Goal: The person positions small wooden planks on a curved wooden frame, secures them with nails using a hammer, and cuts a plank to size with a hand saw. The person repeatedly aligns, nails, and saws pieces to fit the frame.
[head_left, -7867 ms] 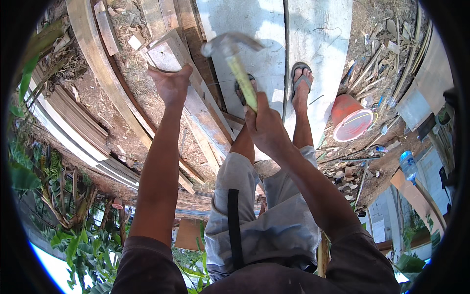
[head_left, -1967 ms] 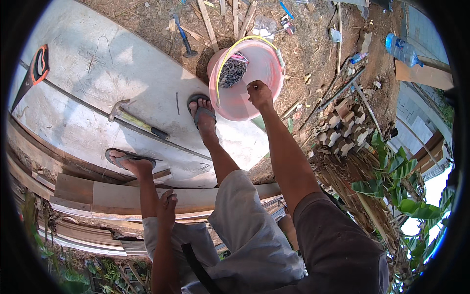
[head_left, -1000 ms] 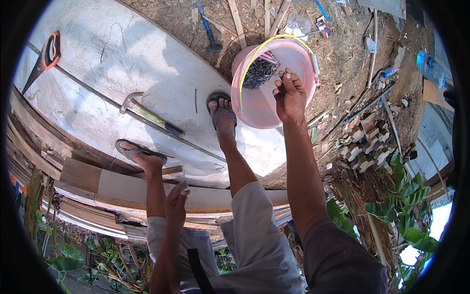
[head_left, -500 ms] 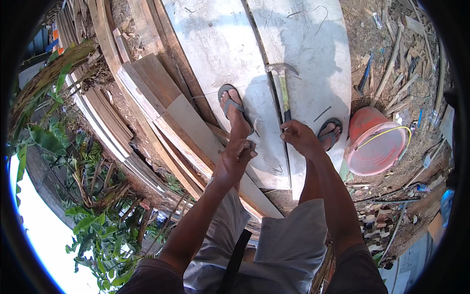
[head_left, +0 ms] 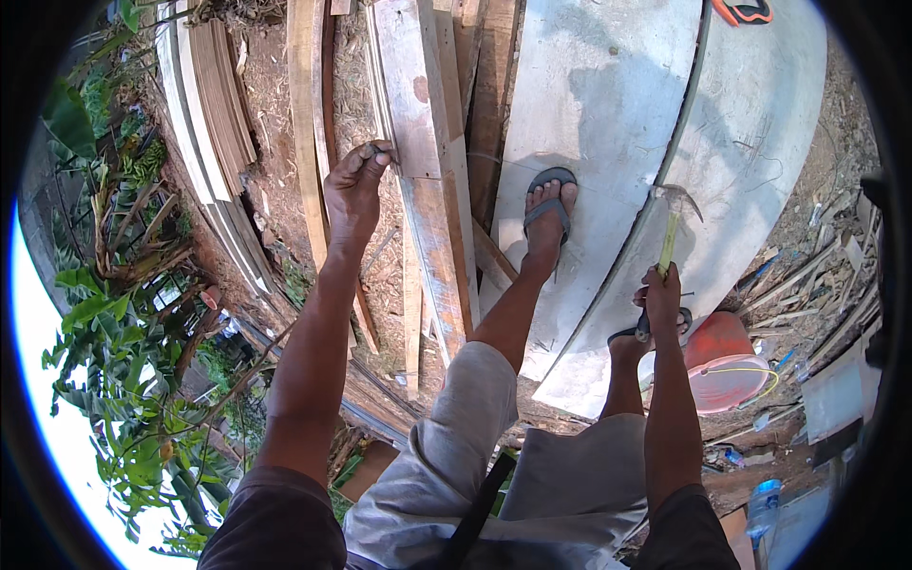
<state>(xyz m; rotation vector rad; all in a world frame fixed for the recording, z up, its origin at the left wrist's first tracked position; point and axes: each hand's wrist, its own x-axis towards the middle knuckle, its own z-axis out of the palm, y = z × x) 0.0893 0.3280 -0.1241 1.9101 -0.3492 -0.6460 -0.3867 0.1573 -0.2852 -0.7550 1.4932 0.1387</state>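
Observation:
My left hand [head_left: 352, 195] is raised at the left edge of a long wooden plank [head_left: 418, 114]. Thumb and fingertips are pinched around a small dark thing [head_left: 382, 149], too small to name for certain. On my other side, my right hand [head_left: 662, 296] is wrapped round the handle of a claw hammer [head_left: 671, 228]. Its green-yellow shaft points away from me, the metal head at the far end. The hammer is above a pale board, and the dark end of its handle shows below my fist.
My sandalled left foot [head_left: 546, 211] stands on large pale boards [head_left: 598, 114] split by a dark gap. A reddish bucket [head_left: 727, 366] lies tipped at right near scrap wood. More timber [head_left: 218, 104] and leafy plants [head_left: 123, 332] are at left. An orange-and-black handle [head_left: 743, 11] shows at the top.
The view has swung left. My left hand has moved away to the left, out to the plank. My right hand, earlier at the handle's lower end, now grips the hammer higher up its handle.

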